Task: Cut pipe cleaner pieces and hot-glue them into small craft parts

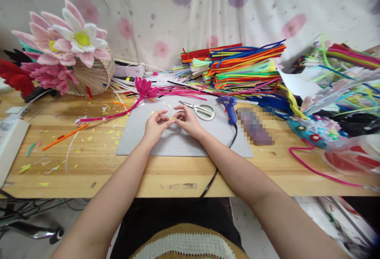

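My left hand [156, 123] and my right hand [187, 119] meet over a grey cutting mat [154, 145]. Both pinch a small pale yellow piece [172, 118] held between their fingertips; it is too small to name for sure. White-handled scissors [200, 110] lie just beyond my right hand. A blue glue gun [228, 108] rests at the mat's far right, its black cord running off the table's front edge. A pink pipe-cleaner flower [145, 88] with a long stem lies beyond my left hand.
Stacks of coloured pipe cleaners [243, 65] fill the back and right. Large pink and white flowers [63, 41] on a woven basket stand at back left. An orange stem [63, 137] and scraps litter the wooden table [89, 172]. A blurred object [255, 126] lies right of the mat.
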`<state>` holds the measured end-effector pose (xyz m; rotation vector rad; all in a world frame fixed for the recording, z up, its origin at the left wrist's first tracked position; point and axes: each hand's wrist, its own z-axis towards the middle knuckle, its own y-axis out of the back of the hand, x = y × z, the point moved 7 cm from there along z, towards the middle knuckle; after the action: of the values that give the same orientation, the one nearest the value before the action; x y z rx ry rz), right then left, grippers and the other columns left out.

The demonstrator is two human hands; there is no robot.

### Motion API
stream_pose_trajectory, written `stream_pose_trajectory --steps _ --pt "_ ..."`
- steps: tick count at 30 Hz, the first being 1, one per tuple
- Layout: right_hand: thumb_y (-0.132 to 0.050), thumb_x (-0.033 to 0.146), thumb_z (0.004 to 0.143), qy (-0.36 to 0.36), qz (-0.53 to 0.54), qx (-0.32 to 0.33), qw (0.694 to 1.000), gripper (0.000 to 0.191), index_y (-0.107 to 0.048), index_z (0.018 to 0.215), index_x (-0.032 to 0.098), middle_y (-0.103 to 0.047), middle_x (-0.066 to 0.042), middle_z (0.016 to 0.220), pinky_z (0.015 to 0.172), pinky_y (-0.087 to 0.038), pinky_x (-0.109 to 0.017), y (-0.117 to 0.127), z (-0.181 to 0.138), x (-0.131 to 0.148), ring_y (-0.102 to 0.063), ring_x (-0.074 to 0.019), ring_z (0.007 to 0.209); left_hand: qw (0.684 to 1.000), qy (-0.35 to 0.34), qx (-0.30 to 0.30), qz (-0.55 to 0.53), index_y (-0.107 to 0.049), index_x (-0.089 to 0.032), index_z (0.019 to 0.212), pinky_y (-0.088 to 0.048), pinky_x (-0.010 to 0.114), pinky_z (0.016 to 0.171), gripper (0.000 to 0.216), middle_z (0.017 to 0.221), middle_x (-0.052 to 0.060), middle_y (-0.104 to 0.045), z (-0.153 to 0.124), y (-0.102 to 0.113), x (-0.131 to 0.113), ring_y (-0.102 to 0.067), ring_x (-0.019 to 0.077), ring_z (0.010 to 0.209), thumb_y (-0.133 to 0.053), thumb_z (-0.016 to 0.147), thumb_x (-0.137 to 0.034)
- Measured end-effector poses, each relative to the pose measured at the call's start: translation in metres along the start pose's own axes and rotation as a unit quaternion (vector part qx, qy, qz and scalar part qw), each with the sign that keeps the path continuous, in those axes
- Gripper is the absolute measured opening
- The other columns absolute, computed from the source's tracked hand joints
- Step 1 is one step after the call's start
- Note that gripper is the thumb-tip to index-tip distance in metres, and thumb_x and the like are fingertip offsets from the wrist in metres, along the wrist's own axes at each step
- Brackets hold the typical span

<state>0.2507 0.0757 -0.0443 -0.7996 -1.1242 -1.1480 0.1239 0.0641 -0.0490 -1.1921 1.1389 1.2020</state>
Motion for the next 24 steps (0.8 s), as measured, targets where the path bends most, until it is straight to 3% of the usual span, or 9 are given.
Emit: stream_pose_trajectory --steps 10,24 --pt "-0.063 0.037 0.067 -0.003 -0.015 0.018 1.0 0.044 -0.038 0.1 0.022 -0.055 0.003 0.073 0.067 -0.042 -0.029 -0.0015 -0.0003 -0.0006 -0.053 -0.0116 0.067 1.0 0.011 0.006 -0.011 -0.054 -0.014 0.099 -0.044 0.024 0.066 0.056 0.068 -0.002 -0.061 -0.0004 0.0009 0.0003 -0.057 0.01 0.063 -0.077 0.05 -0.029" --pt "-0.065 0.038 0.066 -0.011 0.008 0.011 1.0 0.045 -0.04 0.1 0.021 -0.054 0.003 0.072 0.063 -0.04 -0.026 0.0002 -0.0008 -0.0047 -0.051 -0.0107 0.064 0.998 0.052 -0.032 0.001 -0.045 -0.01 0.127 -0.047 0.028 0.076 0.086 0.076 0.003 -0.069 -0.0018 0.0076 0.0025 -0.062 0.0132 0.07 -0.079 0.05 -0.03"
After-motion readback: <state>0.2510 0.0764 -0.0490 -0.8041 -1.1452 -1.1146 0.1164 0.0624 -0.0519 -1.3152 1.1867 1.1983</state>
